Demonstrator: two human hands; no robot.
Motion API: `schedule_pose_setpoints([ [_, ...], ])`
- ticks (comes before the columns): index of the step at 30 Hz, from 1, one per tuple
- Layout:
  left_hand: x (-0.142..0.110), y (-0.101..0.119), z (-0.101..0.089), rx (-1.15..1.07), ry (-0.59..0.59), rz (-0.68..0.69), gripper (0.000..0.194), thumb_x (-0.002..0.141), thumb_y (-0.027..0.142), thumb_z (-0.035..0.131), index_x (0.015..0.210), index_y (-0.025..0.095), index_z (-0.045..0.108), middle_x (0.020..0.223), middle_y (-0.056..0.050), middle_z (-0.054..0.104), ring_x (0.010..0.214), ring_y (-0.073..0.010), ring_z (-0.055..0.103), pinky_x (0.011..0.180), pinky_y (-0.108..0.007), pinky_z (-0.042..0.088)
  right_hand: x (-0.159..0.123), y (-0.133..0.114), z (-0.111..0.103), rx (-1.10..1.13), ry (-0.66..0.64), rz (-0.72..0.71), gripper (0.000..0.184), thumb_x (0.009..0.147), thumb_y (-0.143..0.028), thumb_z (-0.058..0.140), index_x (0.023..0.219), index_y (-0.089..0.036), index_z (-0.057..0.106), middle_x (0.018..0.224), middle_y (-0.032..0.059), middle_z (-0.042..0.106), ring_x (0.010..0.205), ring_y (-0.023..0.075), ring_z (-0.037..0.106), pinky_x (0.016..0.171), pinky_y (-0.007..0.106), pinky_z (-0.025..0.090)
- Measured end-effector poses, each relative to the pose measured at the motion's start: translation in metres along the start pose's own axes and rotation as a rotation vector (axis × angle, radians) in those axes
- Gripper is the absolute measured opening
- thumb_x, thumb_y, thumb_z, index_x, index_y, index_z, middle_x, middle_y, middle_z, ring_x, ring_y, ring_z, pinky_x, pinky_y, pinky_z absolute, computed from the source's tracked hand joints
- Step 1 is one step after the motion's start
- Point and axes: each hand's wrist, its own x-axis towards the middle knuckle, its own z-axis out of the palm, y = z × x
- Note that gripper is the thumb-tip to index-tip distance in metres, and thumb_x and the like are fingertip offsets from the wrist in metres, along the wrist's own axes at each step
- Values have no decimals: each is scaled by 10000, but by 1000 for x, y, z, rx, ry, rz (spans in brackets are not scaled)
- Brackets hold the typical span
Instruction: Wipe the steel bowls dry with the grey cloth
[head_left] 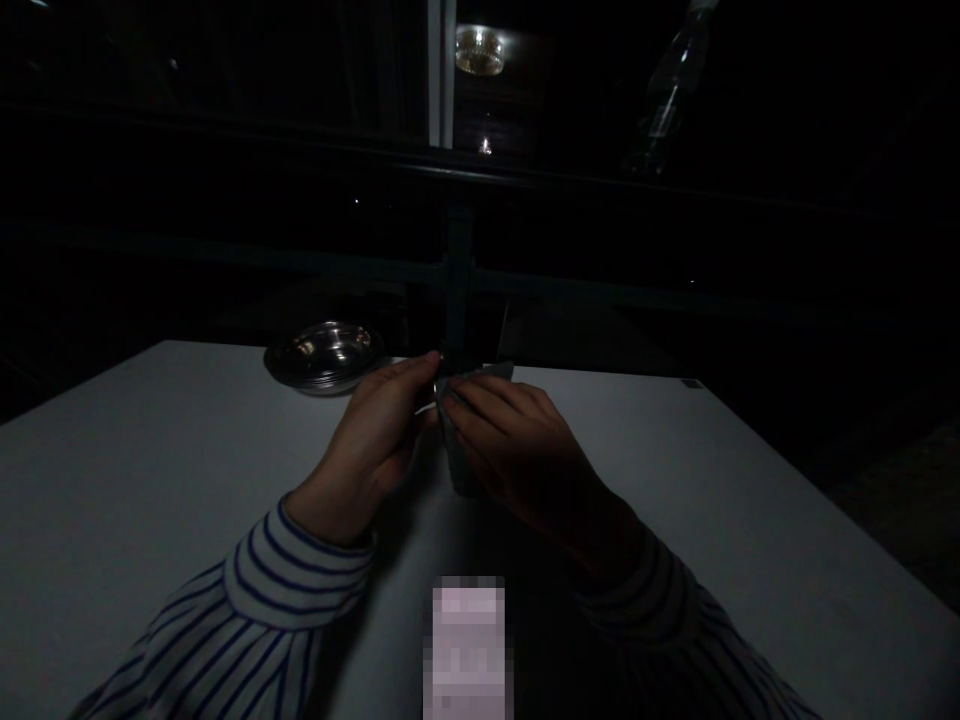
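Over the far part of the white table, my left hand (379, 425) and my right hand (517, 430) are close together. A grey cloth (463, 470) is under the fingers of my right hand, which press it against something between the hands. My left hand is closed around the near side of that thing; only a thin, shiny edge shows, and its shape is too dark and hidden to tell. Just beyond my left hand, a stack of shiny metal bowls (326, 355) stands on the table.
The white table (187, 450) ends at a dark far edge. Behind it is a dark horizontal rail (480, 172). A clear plastic bottle (671, 95) appears at the upper right, and a lit lamp (480, 50) at the top. A pale blurred rectangle (469, 650) lies at the bottom.
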Motion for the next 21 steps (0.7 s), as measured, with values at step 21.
schedule_pose_setpoints([
  [21, 0, -1, 1, 13, -7, -5, 86, 668, 217, 632, 688, 134, 620, 650, 12, 587, 596, -72, 528, 503, -154, 402, 1, -3, -2, -3, -19, 44, 360, 887, -227, 353, 1226, -135, 430, 1284, 48, 439, 1174, 192, 344, 887, 367, 314],
])
